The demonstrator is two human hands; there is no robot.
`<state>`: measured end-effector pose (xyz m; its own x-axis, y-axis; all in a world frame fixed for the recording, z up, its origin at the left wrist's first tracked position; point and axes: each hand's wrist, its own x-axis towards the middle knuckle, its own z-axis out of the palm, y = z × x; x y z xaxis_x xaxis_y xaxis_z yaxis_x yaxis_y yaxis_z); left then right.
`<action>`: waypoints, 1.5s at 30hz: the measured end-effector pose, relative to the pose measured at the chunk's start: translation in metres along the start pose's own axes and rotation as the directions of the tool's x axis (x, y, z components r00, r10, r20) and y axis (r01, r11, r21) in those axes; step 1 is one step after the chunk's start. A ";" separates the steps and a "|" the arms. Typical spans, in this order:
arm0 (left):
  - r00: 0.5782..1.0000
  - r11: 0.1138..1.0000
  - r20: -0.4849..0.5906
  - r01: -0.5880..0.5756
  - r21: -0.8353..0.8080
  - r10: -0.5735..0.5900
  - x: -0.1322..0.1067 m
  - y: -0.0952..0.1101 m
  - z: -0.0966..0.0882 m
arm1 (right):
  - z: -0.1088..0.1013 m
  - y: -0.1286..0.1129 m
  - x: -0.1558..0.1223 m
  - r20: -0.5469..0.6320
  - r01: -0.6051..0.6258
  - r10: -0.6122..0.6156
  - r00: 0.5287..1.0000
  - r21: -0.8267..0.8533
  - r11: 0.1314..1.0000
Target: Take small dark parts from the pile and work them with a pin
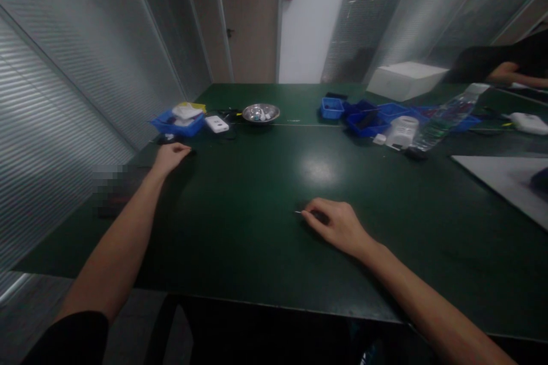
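Observation:
My right hand [336, 221] is closed in a pinch low over the green table [240, 199]. From its fingertips pokes a short, thin, pale piece [298, 212], too small to name. Farther off on the left, my left hand [170, 157] has thumb and fingers pressed together close to the tabletop. A small dark spot shows at its fingertips; whether it is a held thing or a shadow is unclear. Just behind that hand stands a blue basket [182, 128] with white and yellow items in it.
A metal bowl [261, 114] with small things inside and a white device [217, 124] stand beyond my hands. Blue trays [331, 108], a white jar [402, 132], a tilted plastic bottle [447, 118] and a white box [405, 81] are at right. Another person's arm [516, 74] rests far right.

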<state>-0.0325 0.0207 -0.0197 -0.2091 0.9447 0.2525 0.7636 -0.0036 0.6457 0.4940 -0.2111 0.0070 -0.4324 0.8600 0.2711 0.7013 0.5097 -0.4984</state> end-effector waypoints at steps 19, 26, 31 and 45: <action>0.945 0.643 0.158 -0.311 0.700 0.285 -0.051 0.057 0.011 | -0.001 -0.004 -0.001 0.021 0.028 -0.028 0.999 -0.012 1.000; 0.936 0.794 0.103 -0.341 0.503 0.337 -0.037 0.033 0.005 | 0.000 -0.004 -0.001 0.030 0.024 -0.024 0.999 -0.023 0.999; 0.832 0.860 0.299 -0.506 0.061 0.468 -0.063 0.086 0.025 | 0.002 -0.005 0.002 0.015 0.013 -0.013 1.000 -0.031 0.999; 0.514 0.704 0.480 -0.512 -0.492 0.710 -0.216 0.227 0.086 | 0.001 -0.001 0.000 -0.052 -0.023 0.019 0.998 -0.080 0.997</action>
<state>0.2384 -0.1562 0.0099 0.7284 0.6408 0.2424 0.3437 -0.6478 0.6799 0.4922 -0.2115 0.0064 -0.3888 0.8698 0.3038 0.7543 0.4898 -0.4371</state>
